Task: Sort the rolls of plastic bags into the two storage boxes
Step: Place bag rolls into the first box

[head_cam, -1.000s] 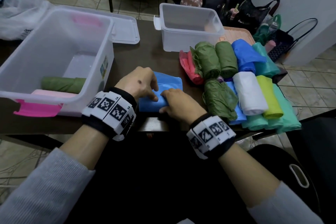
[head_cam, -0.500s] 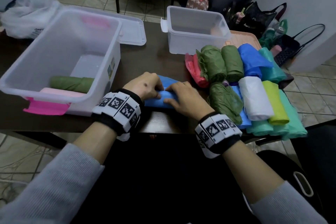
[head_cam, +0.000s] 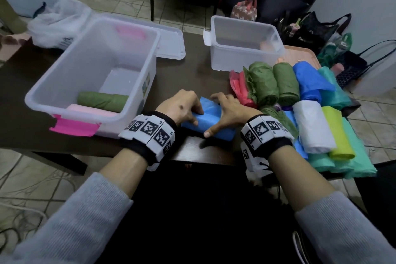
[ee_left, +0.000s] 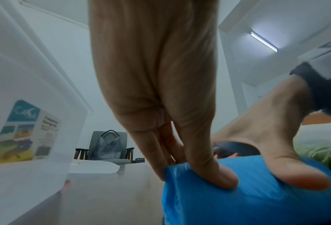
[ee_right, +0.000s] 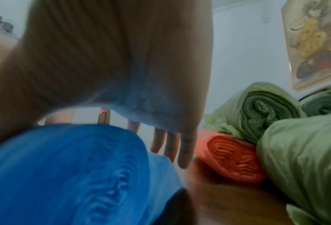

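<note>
A blue roll (head_cam: 211, 118) of plastic bags lies aslant near the table's front edge. My left hand (head_cam: 188, 111) grips its left end, thumb pressed on the near side (ee_left: 218, 179) and fingers behind it. My right hand (head_cam: 225, 111) lies over the right part, fingers (ee_right: 185, 153) straight past the far side and thumb against the near side. The large clear box (head_cam: 122, 81) with a pink latch, at the left, holds a green roll (head_cam: 100, 100) and a pink roll (head_cam: 90, 110). The small clear box (head_cam: 242, 58) stands behind. A pile of rolls (head_cam: 310, 122) in several colours lies at the right.
The large box's lid (head_cam: 171, 45) lies flat behind it. A white plastic bag (head_cam: 57, 23) sits at the table's far left corner. Handbags (head_cam: 310, 28) and a chair stand on the floor beyond the table. A red roll (ee_right: 232, 156) and green rolls (ee_right: 261, 109) lie just right of my hand.
The flat blue sheet beyond my hands has been wound onto the roll. The roll now lies aslant and my right fingers have stretched out over it.
</note>
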